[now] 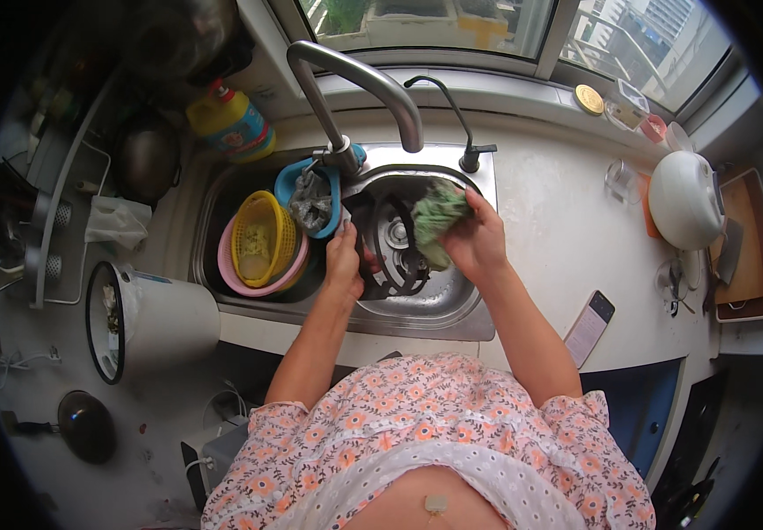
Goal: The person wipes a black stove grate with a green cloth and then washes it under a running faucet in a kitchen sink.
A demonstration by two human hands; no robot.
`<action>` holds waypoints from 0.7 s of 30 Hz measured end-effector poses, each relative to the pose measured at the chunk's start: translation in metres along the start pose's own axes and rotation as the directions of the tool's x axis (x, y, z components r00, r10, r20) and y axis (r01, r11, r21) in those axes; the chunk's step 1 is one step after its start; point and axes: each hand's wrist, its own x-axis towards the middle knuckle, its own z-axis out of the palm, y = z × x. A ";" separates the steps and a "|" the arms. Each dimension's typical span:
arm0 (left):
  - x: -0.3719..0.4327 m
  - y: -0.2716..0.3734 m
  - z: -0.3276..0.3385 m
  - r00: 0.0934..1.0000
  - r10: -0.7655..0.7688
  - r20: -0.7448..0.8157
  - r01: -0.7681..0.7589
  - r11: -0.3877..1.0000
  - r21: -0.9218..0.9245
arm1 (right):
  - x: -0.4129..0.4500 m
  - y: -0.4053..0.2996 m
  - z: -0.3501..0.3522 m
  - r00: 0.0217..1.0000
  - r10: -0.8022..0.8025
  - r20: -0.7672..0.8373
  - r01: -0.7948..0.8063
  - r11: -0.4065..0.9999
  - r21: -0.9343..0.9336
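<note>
My left hand (347, 262) grips the left edge of a dark frame-like rack (381, 265), which is held over the right basin of the steel double sink (447, 321). In my right hand (481, 235) is a crumpled green cloth (437, 218), just right of the rack and above the same basin. Part of the rack is behind my left hand and the cloth, so its full shape cannot be told. The round drain (398, 232) shows through it. Over the sink's back edge arches a grey metal faucet (381, 79).
Left basin: yellow basket (282, 225), pink basin (225, 255), and blue container (288, 175) holding a grey mesh scourer (312, 202). A white trash bin (176, 318) stands to the left. Rightward on the counter are a phone (590, 328) and a white rounded appliance (683, 199). A thin black tap (457, 109) rises behind.
</note>
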 end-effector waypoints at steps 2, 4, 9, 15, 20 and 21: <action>-0.007 0.006 0.010 0.998 -0.068 -0.009 0.069 0.996 0.048 | 0.008 0.005 0.009 0.995 0.013 0.101 -0.021 0.997 0.079; -0.013 0.009 0.017 0.996 -0.086 0.018 0.085 0.995 0.043 | 0.020 0.023 0.009 0.998 0.010 0.063 0.001 0.986 -0.167; -0.015 0.005 0.014 0.996 -0.041 0.084 0.047 0.996 -0.073 | 0.009 0.058 0.002 0.990 -0.087 0.111 0.139 0.750 -0.647; -0.006 0.008 0.026 0.985 0.069 -0.155 -0.094 0.983 -0.158 | -0.027 0.051 0.008 0.851 -0.165 0.499 0.512 0.044 -0.858; 0.005 0.012 0.007 0.994 -0.081 -0.080 0.065 0.979 -0.191 | -0.048 0.046 -0.018 0.837 -0.068 0.543 0.545 0.002 -0.839; 0.004 0.014 0.007 0.993 -0.083 -0.080 0.066 0.979 -0.191 | -0.051 0.042 -0.022 0.851 -0.014 0.525 0.524 -0.039 -0.851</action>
